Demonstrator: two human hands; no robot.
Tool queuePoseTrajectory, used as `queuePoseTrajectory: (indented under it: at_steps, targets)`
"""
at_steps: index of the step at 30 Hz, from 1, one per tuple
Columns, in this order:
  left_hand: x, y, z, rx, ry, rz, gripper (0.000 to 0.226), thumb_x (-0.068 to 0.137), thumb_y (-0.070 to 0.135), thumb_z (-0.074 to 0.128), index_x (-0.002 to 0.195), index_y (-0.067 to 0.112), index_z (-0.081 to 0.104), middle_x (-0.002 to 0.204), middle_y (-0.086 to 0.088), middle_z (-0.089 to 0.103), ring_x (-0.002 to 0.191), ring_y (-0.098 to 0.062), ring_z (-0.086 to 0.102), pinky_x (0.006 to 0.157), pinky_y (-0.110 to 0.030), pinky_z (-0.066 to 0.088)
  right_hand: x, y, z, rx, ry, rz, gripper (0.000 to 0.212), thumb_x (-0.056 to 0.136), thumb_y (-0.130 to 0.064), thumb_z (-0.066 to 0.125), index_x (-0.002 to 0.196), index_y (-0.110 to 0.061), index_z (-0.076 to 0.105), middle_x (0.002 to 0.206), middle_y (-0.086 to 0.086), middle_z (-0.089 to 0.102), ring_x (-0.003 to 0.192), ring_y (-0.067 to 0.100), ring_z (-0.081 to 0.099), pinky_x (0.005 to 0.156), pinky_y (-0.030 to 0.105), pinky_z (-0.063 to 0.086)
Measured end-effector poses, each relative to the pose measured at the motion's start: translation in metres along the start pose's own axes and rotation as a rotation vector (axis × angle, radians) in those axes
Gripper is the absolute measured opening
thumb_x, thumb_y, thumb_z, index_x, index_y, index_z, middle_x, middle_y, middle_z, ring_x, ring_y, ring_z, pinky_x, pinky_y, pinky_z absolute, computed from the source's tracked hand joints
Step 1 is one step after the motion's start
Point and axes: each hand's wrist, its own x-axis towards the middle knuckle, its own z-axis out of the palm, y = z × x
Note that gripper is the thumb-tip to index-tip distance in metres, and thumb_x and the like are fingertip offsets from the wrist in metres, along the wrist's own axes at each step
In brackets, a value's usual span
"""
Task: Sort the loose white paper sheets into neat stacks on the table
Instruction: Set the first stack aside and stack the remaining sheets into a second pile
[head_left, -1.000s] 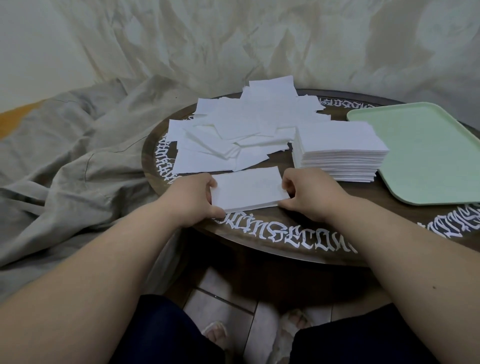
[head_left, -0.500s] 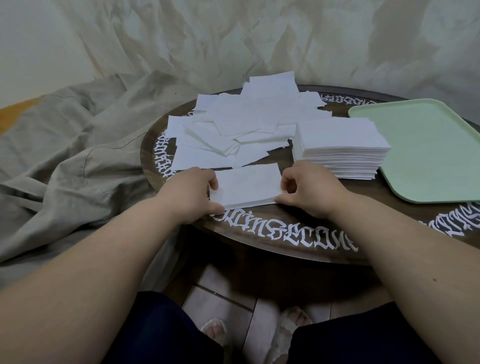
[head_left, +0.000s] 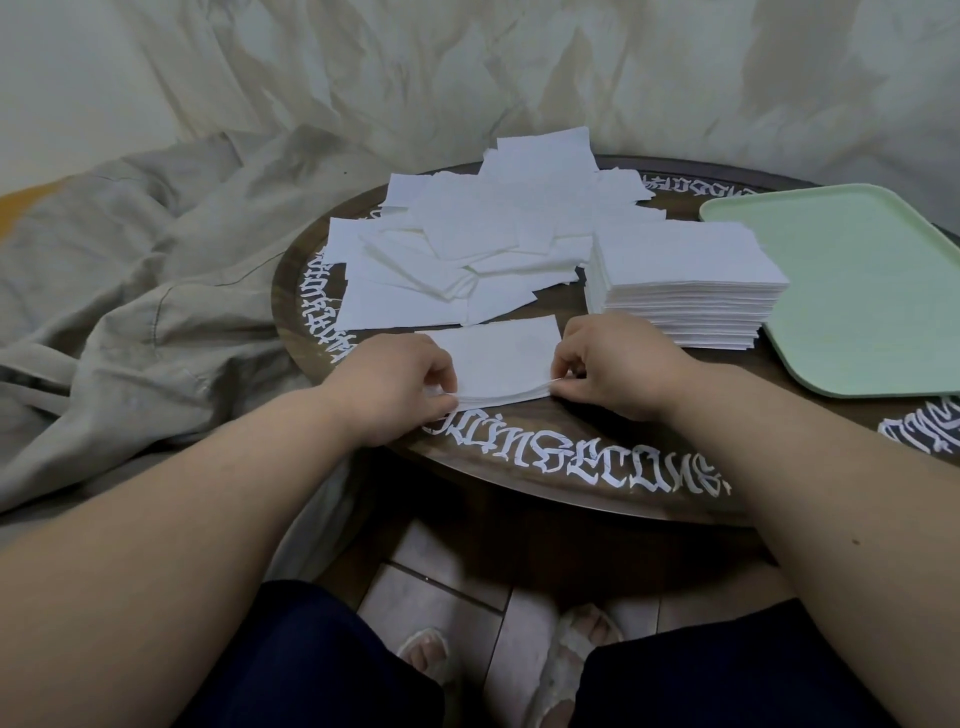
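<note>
A small stack of white sheets (head_left: 496, 364) lies flat near the front edge of the round dark tabletop (head_left: 571, 467), its two short ends pinched by a hand on each side. Behind it a loose heap of white sheets (head_left: 483, 244) sprawls overlapping at odd angles. To the heap's right stands a tall, squared stack (head_left: 680, 291).
</note>
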Motion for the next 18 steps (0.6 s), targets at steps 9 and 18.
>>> queuePoseTrajectory:
  at_steps: [9, 18]
  targets:
    - [0.0035, -0.0001, 0.0018, 0.031, 0.026, -0.043, 0.009, 0.086, 0.030, 0.060, 0.084, 0.022, 0.064, 0.092, 0.005, 0.064, 0.088, -0.017, 0.059, 0.074, -0.029, 0.043, -0.0007, -0.0026, 0.0047, 0.047, 0.031, 0.024, 0.022, 0.081, -0.047, 0.065, 0.079, -0.025, 0.061, 0.088, -0.011, 0.050, 0.080, 0.014, 0.051, 0.068, 0.028, 0.040]
    - [0.0057, -0.0011, 0.0033, 0.026, 0.015, -0.074, 0.010, 0.087, 0.031, 0.059, 0.085, 0.022, 0.062, 0.093, 0.005, 0.064, 0.088, -0.017, 0.058, 0.074, -0.029, 0.042, 0.0019, -0.0051, 0.0070, -0.023, 0.056, -0.007, 0.021, 0.089, -0.038, 0.056, 0.090, -0.020, 0.067, 0.097, -0.007, 0.058, 0.086, 0.017, 0.056, 0.073, 0.030, 0.045]
